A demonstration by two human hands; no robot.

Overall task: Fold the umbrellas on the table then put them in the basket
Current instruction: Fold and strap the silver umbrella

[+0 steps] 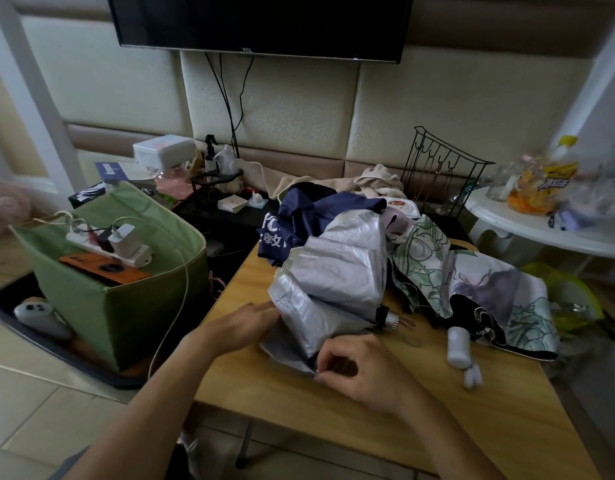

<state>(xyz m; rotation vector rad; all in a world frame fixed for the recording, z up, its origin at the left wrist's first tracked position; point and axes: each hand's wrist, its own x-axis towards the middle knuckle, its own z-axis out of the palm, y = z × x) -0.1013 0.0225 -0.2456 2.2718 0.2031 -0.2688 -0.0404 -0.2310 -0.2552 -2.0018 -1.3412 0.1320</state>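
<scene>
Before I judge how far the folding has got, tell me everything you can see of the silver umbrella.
The silver umbrella lies collapsed on the wooden table, its shiny, crinkled canopy loose and bunched, not yet wrapped. A dark collar and pale metal tip poke out on its right. Its far end rests against the navy umbrella, its right side against the floral umbrella. The left hand presses its left edge with straight fingers; the right hand pinches its near corner.

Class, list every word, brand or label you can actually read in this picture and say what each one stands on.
"TCL": on the lower edge of the television.
White lettering on the navy umbrella: partly folded away, only fragments show, not readable.
Label on the yellow bottle: blurred, unreadable.
Print on the blue card: too small to read.
</scene>
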